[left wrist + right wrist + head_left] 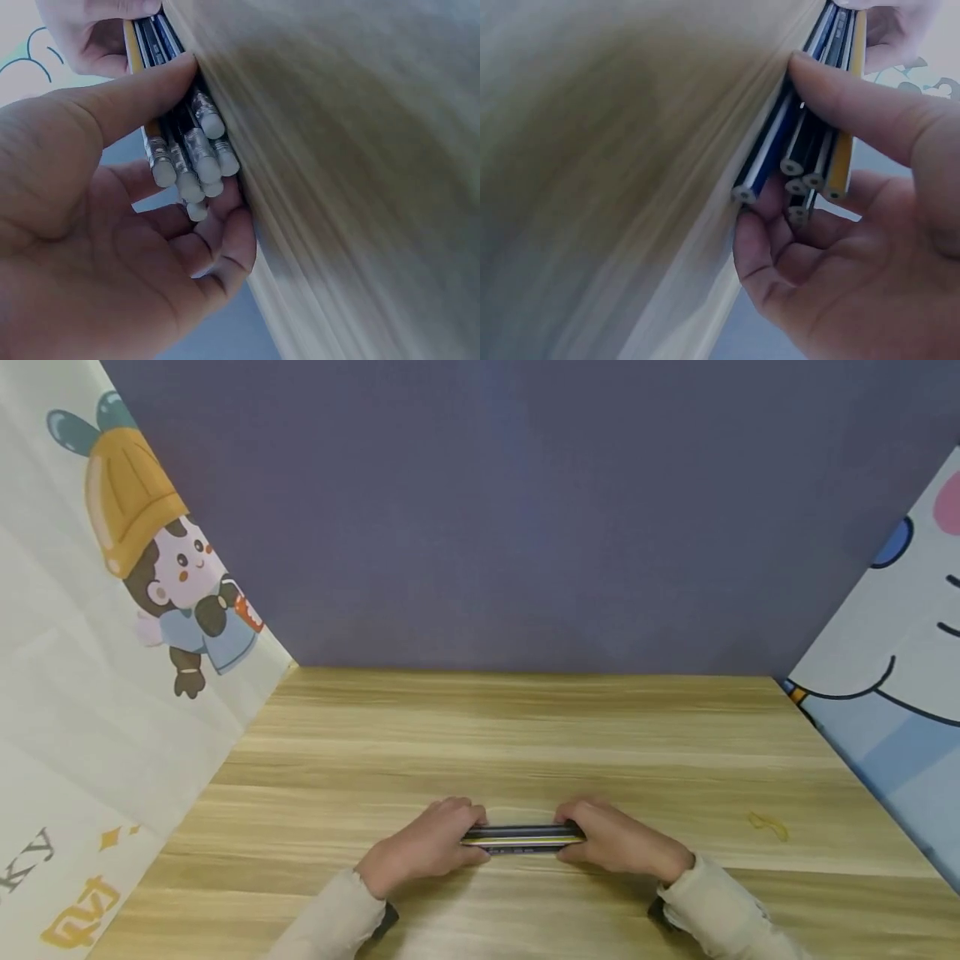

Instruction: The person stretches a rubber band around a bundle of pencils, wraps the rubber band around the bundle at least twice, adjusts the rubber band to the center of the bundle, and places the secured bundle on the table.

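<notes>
Both hands hold one bundle of pencils (pixel 523 841) between them, lying crosswise close over the table near its front. My left hand (pixel 431 843) grips the eraser end, thumb on one side and fingers curled round the other. White erasers (pixel 208 166) in silver ferrules stick out past that thumb in the left wrist view. At the opposite end my right hand (pixel 622 839) grips the bundle the same way. Flat unsharpened ends (pixel 745 195) show there in the right wrist view. Most of the pencils are dark, one is blue and white, and one is yellow (pixel 842 161).
A thin yellow rubber band (pixel 768 826) lies on the wooden table (pixel 525 735) to the right of the hands. A grey-purple panel (pixel 525 518) stands along the back edge. Printed cartoon sheets flank the table at left (pixel 45 693) and right (pixel 885 677).
</notes>
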`<state>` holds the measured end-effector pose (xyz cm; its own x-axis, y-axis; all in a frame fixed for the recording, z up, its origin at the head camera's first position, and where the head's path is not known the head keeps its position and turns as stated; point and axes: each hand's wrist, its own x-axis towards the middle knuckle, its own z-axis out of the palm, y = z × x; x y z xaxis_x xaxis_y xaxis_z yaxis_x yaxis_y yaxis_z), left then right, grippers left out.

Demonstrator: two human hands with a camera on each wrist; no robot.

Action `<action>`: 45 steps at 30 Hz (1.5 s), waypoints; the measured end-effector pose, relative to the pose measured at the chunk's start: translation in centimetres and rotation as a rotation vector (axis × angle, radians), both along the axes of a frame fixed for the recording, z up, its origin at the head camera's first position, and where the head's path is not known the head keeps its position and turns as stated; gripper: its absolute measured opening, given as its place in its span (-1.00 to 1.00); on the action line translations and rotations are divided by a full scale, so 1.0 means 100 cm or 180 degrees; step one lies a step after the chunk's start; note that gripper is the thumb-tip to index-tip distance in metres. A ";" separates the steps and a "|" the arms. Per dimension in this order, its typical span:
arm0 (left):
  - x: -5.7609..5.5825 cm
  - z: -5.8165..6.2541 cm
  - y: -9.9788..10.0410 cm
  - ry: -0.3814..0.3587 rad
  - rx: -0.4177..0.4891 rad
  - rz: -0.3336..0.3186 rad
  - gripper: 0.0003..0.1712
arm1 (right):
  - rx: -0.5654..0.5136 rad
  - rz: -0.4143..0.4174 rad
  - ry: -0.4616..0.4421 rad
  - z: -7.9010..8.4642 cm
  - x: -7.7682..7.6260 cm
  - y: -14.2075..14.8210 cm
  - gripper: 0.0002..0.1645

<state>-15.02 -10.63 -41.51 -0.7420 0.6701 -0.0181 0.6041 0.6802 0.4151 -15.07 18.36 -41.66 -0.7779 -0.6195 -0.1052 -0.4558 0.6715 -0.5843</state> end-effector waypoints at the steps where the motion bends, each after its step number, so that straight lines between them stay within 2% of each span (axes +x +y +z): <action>1: 0.000 0.000 0.001 0.0020 -0.0014 -0.0016 -0.74 | 0.0002 -0.0007 -0.0027 0.000 0.000 -0.001 -0.70; 4: 0.001 0.000 0.003 0.0109 -0.0103 -0.0055 -0.76 | 0.0010 0.0005 0.0010 0.001 0.003 -0.003 -0.70; 10: 0.006 0.004 0.007 0.0141 -0.0303 -0.0094 -0.73 | 0.0206 0.0282 0.0400 0.007 0.010 -0.003 -0.79; 15: 0.014 0.007 0.010 0.0151 -0.0522 -0.0079 -0.69 | 0.0365 0.0360 0.0492 0.009 0.017 -0.007 -0.79; 21: 0.021 0.007 0.014 0.0572 -0.0655 -0.0263 -0.79 | 0.0317 0.0261 0.0767 0.003 0.021 -0.018 -0.79; 24: 0.024 0.009 0.014 0.0598 -0.0623 -0.0335 -0.83 | 0.0281 0.0277 0.0824 0.000 0.023 -0.021 -0.82; 27: 0.024 0.011 0.013 0.0322 -0.0541 -0.0397 -0.86 | 0.0319 0.0402 0.0898 0.000 0.026 -0.022 -0.87; 30: 0.024 0.014 0.013 -0.0180 -0.0369 -0.0498 -0.87 | 0.0328 0.0558 0.0757 0.006 0.029 -0.021 -0.89; 34: 0.025 0.015 0.019 -0.0842 -0.0003 -0.0830 -0.81 | 0.0107 0.0849 0.0118 0.017 0.033 -0.021 -0.93; 36: 0.025 0.012 0.023 -0.1030 0.0155 -0.1006 -0.77 | -0.0135 0.0993 -0.0247 0.021 0.033 -0.020 -0.93; 38: 0.025 0.010 0.028 -0.1147 0.0281 -0.1121 -0.75 | -0.0366 0.1073 -0.0483 0.022 0.031 -0.018 -0.91; 40: 0.024 0.007 0.030 -0.1278 0.0437 -0.1140 -0.79 | -0.0639 0.1054 -0.0721 0.024 0.026 -0.015 -0.93; 41: 0.023 0.006 0.030 -0.1429 0.0556 -0.1123 -0.80 | -0.0749 0.0997 -0.0807 0.025 0.024 -0.013 -0.92; 45: 0.019 0.005 0.027 -0.2392 0.1163 -0.1048 -0.76 | -0.1204 0.0606 -0.0948 0.032 0.016 -0.006 -0.81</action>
<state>-13.09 -7.97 -41.05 -0.3897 0.9060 -0.1655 0.2268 0.2686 0.9362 -13.51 17.78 -38.44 -0.6181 -0.7848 -0.0461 -0.3262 0.3094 -0.8933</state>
